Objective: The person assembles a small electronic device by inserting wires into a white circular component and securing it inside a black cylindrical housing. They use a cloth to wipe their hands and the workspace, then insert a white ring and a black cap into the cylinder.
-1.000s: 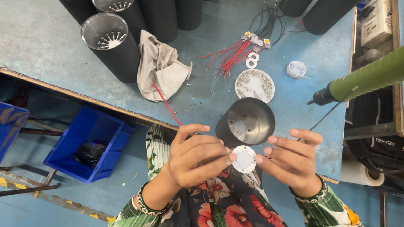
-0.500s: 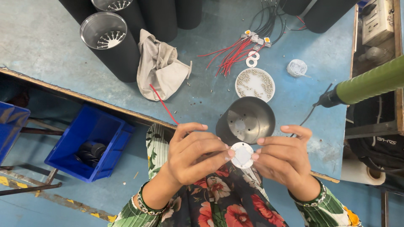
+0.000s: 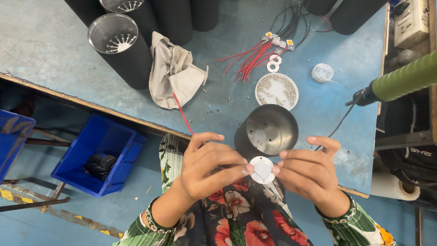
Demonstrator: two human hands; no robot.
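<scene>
Both hands pinch one small white disc above the lap.

Left hand [image 3: 211, 164] and right hand [image 3: 309, 171] meet fingertip to fingertip, palms turned inward and wrists bent up from floral sleeves, each gripping an edge of the white disc [image 3: 262, 170]. Just beyond it, a dark metal cup [image 3: 267, 132] lies tilted at the edge of the blue tabletop [image 3: 54, 41]. Farther out sit a white dish of screws [image 3: 276, 90], red wires [image 3: 250, 57] and a crumpled cloth [image 3: 175, 73].

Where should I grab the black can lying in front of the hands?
Take the black can by its open rim, coming from the near side. It lies tilted with its mouth facing the person, so the thin wall is exposed there. Both the left hand and right hand hold the white disc.
</scene>
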